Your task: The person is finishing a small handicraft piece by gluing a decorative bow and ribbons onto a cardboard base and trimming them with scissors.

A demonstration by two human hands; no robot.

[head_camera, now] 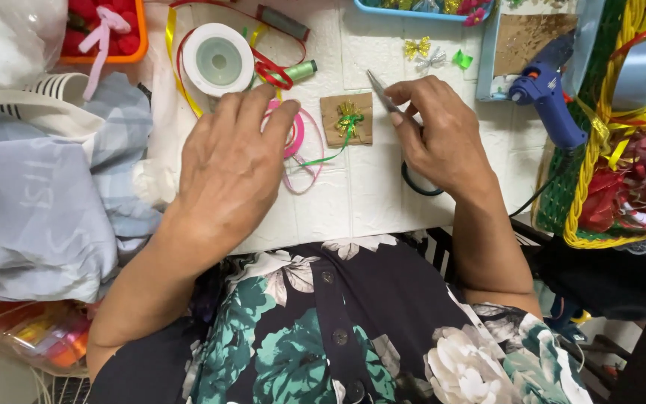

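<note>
I look straight down at a white table [383,202] from my head camera. My right hand [443,138] grips a pair of scissors [384,97], fingers curled round the black handle loops, blades shut or nearly so; the view is too tight to be sure. Their long axis runs up and to the left, the tip ending just right of a small square of brown card [347,120] that carries a gold and green ribbon bow [350,116]. A thin green ribbon tail trails from the bow down and left.

My left hand [237,161] lies flat, fingers spread and loosely together, palm down over a coil of pink ribbon [297,138], just left of the card. The right hand is the nearer of the 2 to the card.

Above the left hand sits a white ribbon spool [218,60] with red and yellow ribbon looped round it. At far right a blue glue gun [547,101] rests by a yellow and green woven basket [577,194]. An orange tray [132,49] of red pompoms sits top left.
</note>
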